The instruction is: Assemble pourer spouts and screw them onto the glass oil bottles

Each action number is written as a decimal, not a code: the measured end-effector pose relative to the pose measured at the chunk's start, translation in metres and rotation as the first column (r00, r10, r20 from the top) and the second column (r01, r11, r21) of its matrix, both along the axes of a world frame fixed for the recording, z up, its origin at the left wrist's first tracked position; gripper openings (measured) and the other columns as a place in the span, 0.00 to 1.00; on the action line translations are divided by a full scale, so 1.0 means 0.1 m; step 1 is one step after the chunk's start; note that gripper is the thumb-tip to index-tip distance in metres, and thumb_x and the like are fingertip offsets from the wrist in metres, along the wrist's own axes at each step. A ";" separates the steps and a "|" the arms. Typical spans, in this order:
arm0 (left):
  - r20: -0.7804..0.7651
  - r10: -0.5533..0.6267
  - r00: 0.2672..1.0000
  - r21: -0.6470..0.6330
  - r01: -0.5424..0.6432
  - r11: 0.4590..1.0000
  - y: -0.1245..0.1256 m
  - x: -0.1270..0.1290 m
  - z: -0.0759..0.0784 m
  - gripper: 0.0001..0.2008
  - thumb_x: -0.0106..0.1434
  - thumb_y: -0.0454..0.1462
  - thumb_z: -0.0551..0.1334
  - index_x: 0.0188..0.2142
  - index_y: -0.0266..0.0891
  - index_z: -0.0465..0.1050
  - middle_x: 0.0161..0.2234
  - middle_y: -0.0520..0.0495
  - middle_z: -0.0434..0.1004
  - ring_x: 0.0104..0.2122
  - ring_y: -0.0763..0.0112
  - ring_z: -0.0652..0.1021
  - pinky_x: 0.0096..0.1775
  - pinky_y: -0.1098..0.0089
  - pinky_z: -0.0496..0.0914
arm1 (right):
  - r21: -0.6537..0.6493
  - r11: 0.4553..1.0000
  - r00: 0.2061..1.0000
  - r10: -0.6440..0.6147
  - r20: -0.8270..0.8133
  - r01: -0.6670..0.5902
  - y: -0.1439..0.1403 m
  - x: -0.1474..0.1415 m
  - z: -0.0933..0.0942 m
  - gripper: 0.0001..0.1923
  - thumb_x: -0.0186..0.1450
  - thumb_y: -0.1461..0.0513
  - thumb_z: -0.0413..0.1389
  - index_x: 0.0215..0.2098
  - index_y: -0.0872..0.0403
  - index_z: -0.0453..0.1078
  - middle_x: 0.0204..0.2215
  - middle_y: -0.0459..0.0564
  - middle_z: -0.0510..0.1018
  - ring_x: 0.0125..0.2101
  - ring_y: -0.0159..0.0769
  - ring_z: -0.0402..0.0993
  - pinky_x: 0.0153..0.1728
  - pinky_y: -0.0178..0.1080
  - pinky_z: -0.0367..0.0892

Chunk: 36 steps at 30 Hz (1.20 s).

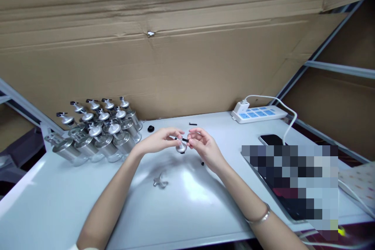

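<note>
At the far left of the white table (58,203) stands a bunch of shiny metal cans (96,133), packed close together and touching. Each can has a silver top with a little black spout on it. The tops are on, so you cannot see what is inside the cans. One can at the front left lies tipped on its side.

Just right of the cans sits a small black ring (150,128) on the table, all by itself.

Nearer the front lies a small silver piece (160,181) with arms like a star. It is apart from both hands.

In the middle, the left hand (158,140) is curled, and its fingertips pinch a round silver cap (181,147), held up just over the table. The right hand (203,146) is curled too, and its fingers pinch a thin black stick (184,140) that pokes out at the top of the cap. The two hands nearly touch.

A tiny black bit (202,163) lies on the table under the right hand. Another small black stick (193,124) lies farther back.

To the right is a white power strip (259,113) with a white cord, and a dark phone (271,139) lying flat.
</note>
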<state>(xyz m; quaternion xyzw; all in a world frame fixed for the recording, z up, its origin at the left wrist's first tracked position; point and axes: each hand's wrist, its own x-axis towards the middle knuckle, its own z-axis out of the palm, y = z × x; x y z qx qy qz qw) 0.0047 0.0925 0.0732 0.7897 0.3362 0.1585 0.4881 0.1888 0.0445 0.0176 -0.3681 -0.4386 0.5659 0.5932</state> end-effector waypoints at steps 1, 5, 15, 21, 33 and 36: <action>-0.012 -0.017 1.000 -0.039 0.016 0.999 0.01 -0.01 -0.01 0.07 0.61 0.40 0.60 0.34 0.38 0.70 0.45 0.42 0.77 0.43 0.66 0.77 0.46 0.65 0.69 | 0.007 1.000 1.000 0.004 0.007 -0.004 0.00 0.00 0.00 0.19 0.50 0.56 0.66 0.36 0.51 0.68 0.28 0.43 0.72 0.26 0.30 0.71 0.33 0.38 0.67; -0.073 -0.003 0.997 -0.008 0.002 1.000 -0.01 0.00 -0.01 0.08 0.62 0.40 0.59 0.36 0.37 0.72 0.33 0.46 0.79 0.36 0.67 0.78 0.42 0.67 0.70 | -0.014 0.997 0.997 -0.070 0.016 0.070 0.01 -0.01 -0.02 0.19 0.49 0.55 0.67 0.35 0.51 0.68 0.32 0.44 0.72 0.29 0.31 0.72 0.36 0.39 0.68; -0.337 0.173 0.925 0.593 0.065 0.803 -0.21 0.23 -0.04 0.09 0.67 0.36 0.53 0.39 0.36 0.72 0.38 0.44 0.76 0.36 0.65 0.76 0.39 0.67 0.68 | -0.251 0.948 0.981 -0.187 0.052 0.194 0.05 0.06 -0.05 0.22 0.43 0.50 0.69 0.26 0.56 0.70 0.24 0.47 0.75 0.27 0.33 0.75 0.29 0.35 0.67; -0.411 0.132 0.902 0.637 0.181 0.749 -0.25 0.30 -0.12 0.09 0.68 0.33 0.52 0.39 0.35 0.71 0.38 0.43 0.75 0.36 0.65 0.76 0.39 0.68 0.69 | -0.209 0.950 0.972 -0.222 0.073 0.233 0.06 0.06 -0.05 0.21 0.42 0.52 0.70 0.27 0.56 0.71 0.22 0.45 0.77 0.27 0.33 0.76 0.30 0.34 0.66; -0.095 0.037 0.995 0.239 -0.014 0.971 -0.03 0.05 -0.03 0.09 0.66 0.39 0.54 0.41 0.38 0.70 0.39 0.46 0.78 0.40 0.66 0.77 0.43 0.67 0.68 | 0.475 0.814 0.794 -0.515 0.324 0.334 -0.04 0.01 -0.06 0.04 0.61 0.60 0.59 0.32 0.52 0.75 0.31 0.50 0.79 0.34 0.37 0.75 0.39 0.41 0.69; -0.038 0.016 0.999 0.170 -0.010 0.985 -0.01 0.04 -0.04 0.08 0.64 0.39 0.57 0.38 0.37 0.71 0.37 0.46 0.78 0.38 0.67 0.77 0.42 0.68 0.68 | 0.560 0.807 0.789 -0.464 0.402 0.189 -0.07 -0.03 -0.08 0.05 0.63 0.63 0.56 0.33 0.51 0.76 0.32 0.51 0.80 0.34 0.37 0.75 0.36 0.40 0.70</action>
